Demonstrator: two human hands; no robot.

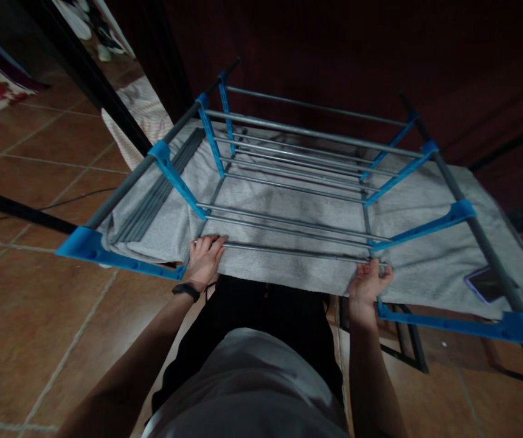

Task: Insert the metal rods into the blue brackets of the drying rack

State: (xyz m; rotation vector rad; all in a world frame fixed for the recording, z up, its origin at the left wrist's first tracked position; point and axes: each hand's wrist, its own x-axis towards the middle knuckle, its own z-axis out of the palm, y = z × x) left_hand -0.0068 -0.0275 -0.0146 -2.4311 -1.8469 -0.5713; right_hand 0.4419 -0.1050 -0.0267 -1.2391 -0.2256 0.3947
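A partly assembled rack of grey tubes and blue plastic brackets point(179, 185) lies on a grey cloth point(266, 271) right in front of me. Along its near side runs a thin metal rod point(289, 251), level with the table. My left hand point(205, 258) is closed around the rod's left end, fingers over the top. At the other end, my right hand point(368, 281) grips the same rod between thumb and fingers. Just outside my hands, the lowest blue brackets point(462, 325) extend beyond the cloth's front edge; the rod's tips are partly hidden by my fingers.
Several loose grey tubes point(159, 185) lie side by side on the cloth at the left. A phone point(484, 285) rests at the right, beneath a long tube. Dark metal bars point(19, 210) cross the left side. Striped fabric point(143, 112) hangs behind, and tiled floor point(38, 328) surrounds the table.
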